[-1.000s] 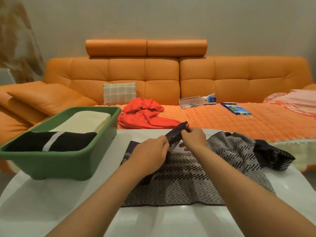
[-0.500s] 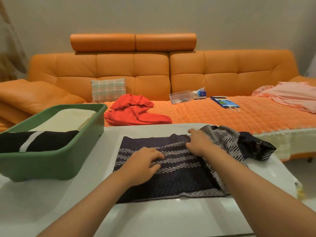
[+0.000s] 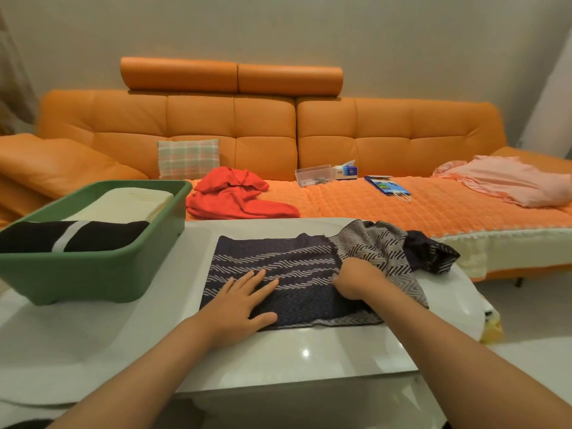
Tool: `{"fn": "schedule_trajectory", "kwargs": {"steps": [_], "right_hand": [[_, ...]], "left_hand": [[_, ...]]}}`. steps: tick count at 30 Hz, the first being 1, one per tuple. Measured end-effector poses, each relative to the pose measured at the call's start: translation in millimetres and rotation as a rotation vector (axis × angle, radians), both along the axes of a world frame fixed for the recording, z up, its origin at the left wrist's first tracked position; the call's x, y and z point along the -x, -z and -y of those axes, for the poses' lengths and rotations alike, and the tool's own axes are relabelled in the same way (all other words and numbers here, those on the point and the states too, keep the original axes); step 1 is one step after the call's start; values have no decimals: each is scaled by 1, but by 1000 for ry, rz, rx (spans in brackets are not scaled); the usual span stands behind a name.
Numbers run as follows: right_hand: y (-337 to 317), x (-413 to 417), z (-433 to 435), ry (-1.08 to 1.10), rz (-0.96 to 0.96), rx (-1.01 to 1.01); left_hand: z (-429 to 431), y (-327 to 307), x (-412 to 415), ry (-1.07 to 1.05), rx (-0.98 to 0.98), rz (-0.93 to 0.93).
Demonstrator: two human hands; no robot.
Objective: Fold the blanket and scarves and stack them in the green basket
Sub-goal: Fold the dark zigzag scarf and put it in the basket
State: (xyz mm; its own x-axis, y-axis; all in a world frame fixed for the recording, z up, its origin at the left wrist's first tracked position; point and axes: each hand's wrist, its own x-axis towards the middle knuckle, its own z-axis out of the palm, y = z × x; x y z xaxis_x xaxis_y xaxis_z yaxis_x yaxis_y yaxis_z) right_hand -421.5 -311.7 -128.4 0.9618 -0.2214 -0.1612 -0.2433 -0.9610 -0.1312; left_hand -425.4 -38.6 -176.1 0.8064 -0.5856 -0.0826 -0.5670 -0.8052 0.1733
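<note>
At the far left, a green plastic basket point(image 3: 93, 274) stands on the glossy white table point(image 3: 278, 360). It holds a folded cream blanket point(image 3: 130, 202) at its far end and a folded black scarf with one white stripe point(image 3: 77, 239) at its near end. Behind the table runs an orange leather sofa point(image 3: 263, 134), with a plaid pastel cushion point(image 3: 188, 157) leaning on its back and a crumpled red garment point(image 3: 235, 196) on the seat just to the right. In the middle of the table, right of the basket, lies a navy and grey zigzag-patterned scarf point(image 3: 278, 258), its left part folded flat and its right end heaped loosely. The left hand point(image 3: 244, 300) lies flat on the near left of the folded part, fingers straight and spread, pressing it down. The right hand point(image 3: 356, 280) sits at the right edge of the dark folded layer, fingers curled and gripping the cloth there. Farther right on the sofa seat are a clear plastic box point(image 3: 314, 174), a small tissue box point(image 3: 346, 170), a blue paper bag point(image 3: 387, 185) and a rumpled pink cloth point(image 3: 507, 181).
</note>
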Motion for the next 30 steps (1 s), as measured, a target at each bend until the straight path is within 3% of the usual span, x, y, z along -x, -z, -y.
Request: {"fn": "schedule_trajectory", "kwargs": {"steps": [5, 8, 11, 13, 15, 17, 20, 23, 26, 30], "right_hand": [[-10, 8, 2, 124, 305, -391], [-13, 15, 14, 124, 311, -178], [-10, 26, 20, 92, 127, 68], [-5, 27, 21, 35, 25, 192], [-4, 24, 20, -51, 103, 230], [-1, 21, 17, -192, 211, 158], [8, 18, 9, -337, 83, 3], [10, 15, 5, -358, -64, -9], [0, 11, -6, -405, -4, 26], [0, -2, -23, -359, 84, -120]], "left_hand": [[4, 0, 4, -56, 126, 47], [0, 1, 4, -125, 99, 9], [-5, 1, 4, -117, -33, -16], [-5, -6, 2, -118, 59, 41], [-3, -13, -4, -146, 218, 140], [-4, -10, -10, -153, 252, 197], [-10, 3, -13, -171, 77, 52], [-20, -2, -14, -189, -88, 5], [-32, -16, -18, -215, -124, 61], [-40, -30, -24, -281, -211, 106]]}}
